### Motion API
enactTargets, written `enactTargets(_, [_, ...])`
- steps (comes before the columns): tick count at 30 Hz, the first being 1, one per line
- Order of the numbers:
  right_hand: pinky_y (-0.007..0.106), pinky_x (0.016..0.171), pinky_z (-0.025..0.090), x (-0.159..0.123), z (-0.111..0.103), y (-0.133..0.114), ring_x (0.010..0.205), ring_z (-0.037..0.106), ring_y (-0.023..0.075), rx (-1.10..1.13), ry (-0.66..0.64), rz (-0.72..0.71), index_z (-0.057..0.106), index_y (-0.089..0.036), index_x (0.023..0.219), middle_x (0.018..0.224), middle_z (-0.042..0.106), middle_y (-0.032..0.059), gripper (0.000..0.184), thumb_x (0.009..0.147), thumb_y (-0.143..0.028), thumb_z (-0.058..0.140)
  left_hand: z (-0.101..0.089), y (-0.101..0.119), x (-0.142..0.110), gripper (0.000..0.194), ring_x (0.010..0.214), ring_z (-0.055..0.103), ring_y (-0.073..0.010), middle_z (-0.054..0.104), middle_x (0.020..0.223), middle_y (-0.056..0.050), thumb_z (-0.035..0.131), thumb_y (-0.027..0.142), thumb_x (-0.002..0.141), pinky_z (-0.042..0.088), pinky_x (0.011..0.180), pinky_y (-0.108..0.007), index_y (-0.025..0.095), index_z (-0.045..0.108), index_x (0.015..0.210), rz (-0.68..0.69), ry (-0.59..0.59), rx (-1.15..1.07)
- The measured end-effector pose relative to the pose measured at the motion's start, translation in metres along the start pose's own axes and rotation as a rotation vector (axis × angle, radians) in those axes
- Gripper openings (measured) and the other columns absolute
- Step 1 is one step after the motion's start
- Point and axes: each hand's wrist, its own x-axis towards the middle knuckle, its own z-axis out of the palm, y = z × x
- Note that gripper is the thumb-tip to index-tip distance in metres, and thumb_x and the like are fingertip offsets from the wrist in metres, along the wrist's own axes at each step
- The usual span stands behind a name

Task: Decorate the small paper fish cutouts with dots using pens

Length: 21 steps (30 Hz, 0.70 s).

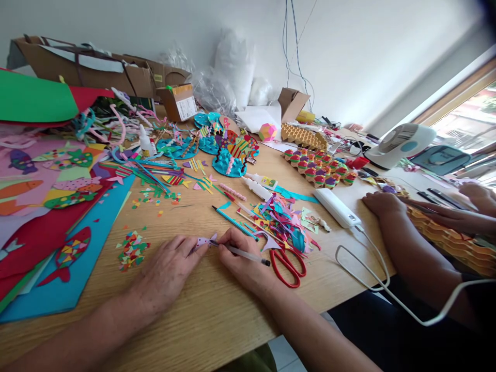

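A small lilac paper fish (pixel 203 241) lies on the table, partly covered by fingers. My left hand (pixel 170 266) holds it down, the fingertips and thumb closed over its left end. My right hand (pixel 242 261) is closed around a pen (pixel 248 254) with a clear barrel and dark end cap. The pen's tip meets the fish near its tail, between my two hands. Red-handled scissors (pixel 289 267) lie just right of my right hand. Beyond it are a blue pencil-like stick (pixel 234 222) and a heap of coloured paper scraps (pixel 284 219).
Paper confetti (pixel 132 249) lies left of my hands, beside stacked coloured sheets (pixel 96 258). White glue bottles (pixel 258 188), blue fish-decorated discs (pixel 229 166) and painted egg cartons (pixel 320 168) stand farther back. A power bank (pixel 337 207) trails a white cable. Another person's arms (pixel 411 237) are at right.
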Motion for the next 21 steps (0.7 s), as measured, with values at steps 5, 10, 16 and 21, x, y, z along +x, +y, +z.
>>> enactTargets(5, [0.018, 0.046, 0.030, -0.0004, 0.0005, 0.0009, 0.046, 0.040, 0.0077, -0.021, 0.011, -0.011, 0.052, -0.019, 0.065, 0.052, 0.047, -0.0063, 0.007, 0.068, -0.015, 0.047, -0.0018, 0.0010, 0.0011, 0.046, 0.097, 0.052, -0.0227, 0.059, 0.108, -0.008, 0.039, 0.000, 0.085, 0.047, 0.082, -0.038, 0.019, 0.050, 0.126, -0.012, -0.011, 0.004])
enactTargets(10, [0.018, 0.046, 0.030, -0.0002, -0.0001, 0.0015, 0.046, 0.041, 0.0081, -0.023, -0.001, -0.007, 0.053, -0.019, 0.066, 0.052, 0.048, -0.0060, 0.007, 0.069, -0.016, 0.047, -0.0022, 0.0010, 0.0009, 0.045, 0.097, 0.053, -0.0224, 0.059, 0.107, -0.007, 0.041, 0.002, 0.085, 0.046, 0.082, -0.037, 0.020, 0.050, 0.125, -0.017, -0.007, -0.020])
enactTargets(16, [0.019, 0.047, 0.031, -0.0008, 0.0010, 0.0011, 0.047, 0.042, 0.0090, -0.031, 0.001, -0.018, 0.052, -0.020, 0.066, 0.053, 0.049, -0.0049, 0.008, 0.068, -0.017, 0.045, -0.0042, 0.0022, 0.0009, 0.045, 0.098, 0.051, -0.0236, 0.058, 0.109, -0.008, 0.041, 0.002, 0.085, 0.045, 0.083, -0.038, 0.018, 0.049, 0.126, -0.011, -0.037, 0.003])
enactTargets(21, [0.019, 0.046, 0.030, -0.0005, 0.0002, 0.0001, 0.046, 0.041, 0.0089, -0.018, -0.008, -0.011, 0.050, -0.020, 0.065, 0.052, 0.047, -0.0056, 0.006, 0.069, -0.018, 0.045, -0.0052, 0.0024, 0.0027, 0.045, 0.098, 0.051, -0.0248, 0.058, 0.109, -0.009, 0.042, 0.002, 0.085, 0.046, 0.082, -0.039, 0.017, 0.048, 0.127, -0.007, -0.048, 0.015])
